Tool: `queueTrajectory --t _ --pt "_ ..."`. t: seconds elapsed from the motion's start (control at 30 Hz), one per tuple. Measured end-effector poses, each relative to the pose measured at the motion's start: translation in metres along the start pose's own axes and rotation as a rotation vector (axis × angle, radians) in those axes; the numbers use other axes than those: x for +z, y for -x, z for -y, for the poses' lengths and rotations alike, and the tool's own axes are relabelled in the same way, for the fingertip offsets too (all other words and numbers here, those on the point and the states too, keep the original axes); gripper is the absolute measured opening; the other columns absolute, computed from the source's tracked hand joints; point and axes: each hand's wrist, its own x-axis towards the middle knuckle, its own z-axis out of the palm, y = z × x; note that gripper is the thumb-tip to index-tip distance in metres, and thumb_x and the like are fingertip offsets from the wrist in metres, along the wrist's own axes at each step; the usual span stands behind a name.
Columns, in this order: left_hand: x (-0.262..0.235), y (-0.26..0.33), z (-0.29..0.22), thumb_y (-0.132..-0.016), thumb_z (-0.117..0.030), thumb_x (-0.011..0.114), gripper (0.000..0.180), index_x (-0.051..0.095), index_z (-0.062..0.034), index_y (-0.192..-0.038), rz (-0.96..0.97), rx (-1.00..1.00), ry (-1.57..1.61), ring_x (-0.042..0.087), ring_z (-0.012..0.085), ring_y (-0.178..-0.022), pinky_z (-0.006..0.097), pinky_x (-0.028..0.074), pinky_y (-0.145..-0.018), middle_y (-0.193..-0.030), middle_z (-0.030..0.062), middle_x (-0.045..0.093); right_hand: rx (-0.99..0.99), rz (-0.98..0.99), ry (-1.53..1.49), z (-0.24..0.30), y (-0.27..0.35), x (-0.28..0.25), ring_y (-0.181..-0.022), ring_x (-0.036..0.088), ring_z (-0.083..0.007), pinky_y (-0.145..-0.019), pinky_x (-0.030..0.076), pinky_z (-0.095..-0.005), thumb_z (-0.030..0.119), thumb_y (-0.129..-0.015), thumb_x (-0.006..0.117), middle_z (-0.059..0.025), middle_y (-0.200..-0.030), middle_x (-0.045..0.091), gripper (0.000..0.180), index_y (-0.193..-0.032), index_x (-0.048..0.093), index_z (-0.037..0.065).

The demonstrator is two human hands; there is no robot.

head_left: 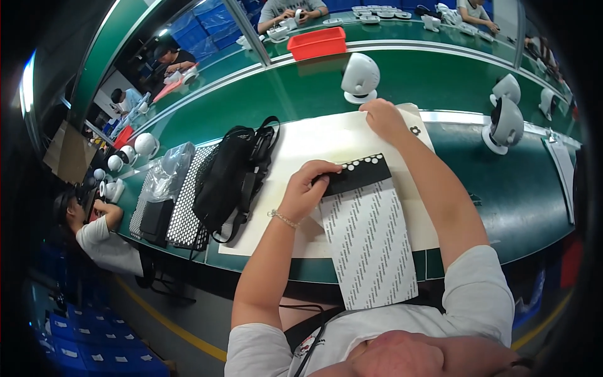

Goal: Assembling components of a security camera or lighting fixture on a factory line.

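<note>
My left hand (309,188) pinches the upper left corner of a sticker sheet (370,245). The sheet's top is a black strip with a row of round white pads along its edge; below, white backing with repeated slanting print hangs over the table edge towards my lap. My right hand (382,119) is stretched out to the far edge of a cream board (301,135), fingers curled together. Just beyond its fingertips stands a white rounded device (361,76) on a round base. Whatever those fingers hold, if anything, is too small to make out.
Left of the board lie a black pouch with straps (229,179), sheets of white dots (190,204) and a clear plastic bag (169,169). More white devices (504,125) stand right. A red bin (317,44) is across the belt (427,78), where other people work.
</note>
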Motion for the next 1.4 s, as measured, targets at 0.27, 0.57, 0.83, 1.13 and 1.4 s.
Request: queueTrajectory --t 0.27,0.57,0.83,1.13,1.4 --pt "0.0 0.0 0.0 -0.074 0.009 0.044 0.028 0.059 -0.0028 -0.095 0.058 0.07 -0.072 0.052 0.017 -0.096 0.027 0.039 -0.086 -0.097 0.0059 0.058 0.136 0.286 0.176 -0.001 -0.035 0.031 -0.103 0.05 -0.0247 -0.086 0.039 -0.0383 0.029 -0.082 0.047 -0.011 -0.109 0.055 0.034 -0.103 0.056 0.005" --pt "-0.002 0.001 -0.001 -0.074 0.009 0.046 0.027 0.06 -0.0034 -0.093 0.047 0.086 -0.088 0.052 0.0178 -0.096 0.027 0.04 -0.085 -0.097 0.0058 0.059 0.252 0.207 0.405 -0.008 -0.044 0.041 -0.103 0.049 -0.0265 -0.09 0.032 -0.0398 0.029 -0.081 0.052 -0.0088 -0.105 0.056 0.034 -0.108 0.053 0.007" --pt "-0.001 -0.001 0.002 -0.075 0.004 0.048 0.024 0.061 -0.0032 -0.093 0.019 0.051 0.008 0.052 0.0187 -0.092 0.027 0.041 -0.081 -0.094 0.0065 0.059 -0.104 -0.322 -0.212 0.035 -0.047 -0.014 -0.08 0.056 -0.0274 -0.069 0.045 -0.0338 0.017 -0.07 0.066 -0.0104 -0.085 0.056 0.027 -0.093 0.061 0.006" --pt "-0.008 0.005 -0.001 -0.083 -0.012 0.057 0.034 0.05 0.0014 -0.112 -0.011 -0.166 0.438 0.052 0.0128 -0.097 0.025 0.039 -0.086 -0.105 0.0073 0.058 0.056 -0.001 -0.889 0.156 -0.008 -0.066 -0.08 0.054 -0.0117 -0.071 0.044 -0.023 0.019 -0.073 0.069 -0.0031 -0.088 0.054 0.036 -0.101 0.057 0.0" --pt "-0.006 0.002 -0.002 -0.083 -0.015 0.057 0.043 0.043 0.0011 -0.12 -0.065 -0.068 0.686 0.053 0.0255 -0.103 0.034 0.037 -0.093 -0.115 0.0122 0.052 -0.049 0.188 -0.725 0.156 0.005 -0.08 -0.082 0.051 -0.0132 -0.073 0.041 -0.0248 0.029 -0.077 0.063 -0.006 -0.094 0.052 0.043 -0.11 0.053 0.003"
